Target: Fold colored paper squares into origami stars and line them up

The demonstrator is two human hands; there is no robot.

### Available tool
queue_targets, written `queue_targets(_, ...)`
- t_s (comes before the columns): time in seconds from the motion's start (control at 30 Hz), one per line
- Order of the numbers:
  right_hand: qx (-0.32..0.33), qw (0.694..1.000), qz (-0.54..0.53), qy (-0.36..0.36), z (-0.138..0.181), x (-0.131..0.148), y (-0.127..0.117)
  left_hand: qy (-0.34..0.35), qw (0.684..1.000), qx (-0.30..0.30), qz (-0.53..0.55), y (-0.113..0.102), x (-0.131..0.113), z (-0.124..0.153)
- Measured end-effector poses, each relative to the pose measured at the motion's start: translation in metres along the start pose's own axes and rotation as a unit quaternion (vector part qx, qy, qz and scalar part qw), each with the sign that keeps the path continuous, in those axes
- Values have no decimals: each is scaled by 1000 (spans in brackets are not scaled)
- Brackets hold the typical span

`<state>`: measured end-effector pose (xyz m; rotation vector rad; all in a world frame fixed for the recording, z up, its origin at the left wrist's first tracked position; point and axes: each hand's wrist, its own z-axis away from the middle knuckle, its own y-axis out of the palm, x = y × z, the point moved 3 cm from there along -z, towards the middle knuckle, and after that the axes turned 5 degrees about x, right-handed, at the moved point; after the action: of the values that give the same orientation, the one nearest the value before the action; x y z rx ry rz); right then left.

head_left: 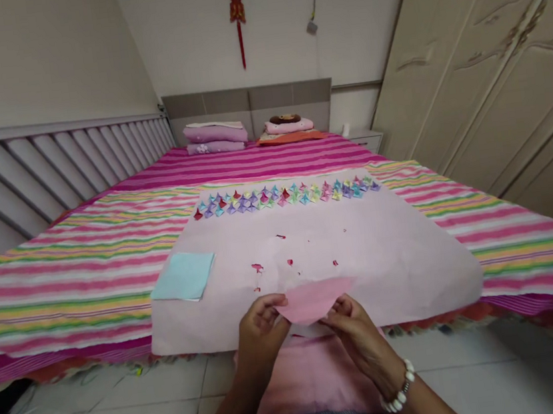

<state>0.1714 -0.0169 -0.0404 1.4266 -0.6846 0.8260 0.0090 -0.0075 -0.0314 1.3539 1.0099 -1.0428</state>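
Observation:
A pink sheet of paper [313,300] bends in a curve between my two hands, just over the near edge of a pale board [390,273] on the bed. My left hand [264,322] pinches its left side between thumb and fingers. On the right side, my right hand [348,319] grips the edge in the same way; a white bead bracelet circles that wrist. To the left on the board lies a stack of light blue paper squares [184,277]. Rows of small folded paper pieces [285,196] in many colours line the board's far edge.
Torn holes showing red [257,268] mark the board's middle. Folded purple bedding [215,137] and a pink pile [289,127] sit by the headboard [287,95]. Metal railing [73,158] runs along the left, a wardrobe [481,67] along the right. Pink cloth [302,378] covers my lap.

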Motion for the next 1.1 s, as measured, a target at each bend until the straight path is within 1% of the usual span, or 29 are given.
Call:
queue_targets(0.03, -7, 1000, -7, 3, -2, -3, -2, -2, 1000, 11, -4, 0, 5, -2)
queue_targets(0.1, -31, 999, -12, 16, -5, -9, -10, 8, 1000, 11, -26, -3, 13, -4)
queue_targets(0.17, -53, 998, -16, 33, -5, -14, -20, 58, 995, 18, -77, -7, 14, -2)
queue_targets(0.2, -48, 998, -15, 45, -4, -16, -24, 102, 988, 29, -110, -8, 12, 0)
queue_targets(0.27, -44, 997, -21, 54, -1, -15, -32, 203, 961, 68, -175, -9, 2, 6)
queue_targets(0.3, -41, 998, -19, 50, 1, -13, -35, 241, 945, 92, -203, -8, -4, 10)
queue_targets(0.33, -39, 998, -12, 42, 3, -10, -37, 268, 930, 114, -226, -7, -10, 14)
queue_targets(0.43, -15, 999, 27, 27, 7, 3, -37, 299, 902, 159, -268, -4, -24, 22)
queue_targets(0.5, 21, 998, 65, 9, 9, 14, -35, 307, 893, 177, -278, -2, -32, 25)
queue_targets(0.57, 71, 989, 122, -34, 11, 27, -30, 311, 887, 188, -284, 0, -36, 27)
queue_targets(0.67, 148, 962, 216, -81, 16, 41, -23, 312, 886, 196, -282, 0, -39, 29)
queue_targets(0.73, 165, 948, 256, -93, 18, 45, -21, 301, 894, 191, -270, -3, -38, 29)
queue_targets(0.77, 165, 946, 262, -96, 19, 44, -20, 293, 900, 186, -263, -4, -38, 28)
queue_targets(0.83, 152, 952, 245, -102, 19, 42, -20, 273, 913, 170, -249, -5, -35, 27)
queue_targets(0.93, 91, 975, 172, -107, 18, 35, -19, 239, 928, 135, -253, -3, -31, 24)
queue_targets(1.03, 23, 992, 102, -77, 18, 28, -15, 192, 936, 96, -279, 2, -27, 23)
queue_targets(1.1, -1, 997, 69, -47, 18, 24, -10, 152, 950, 86, -259, 5, -25, 21)
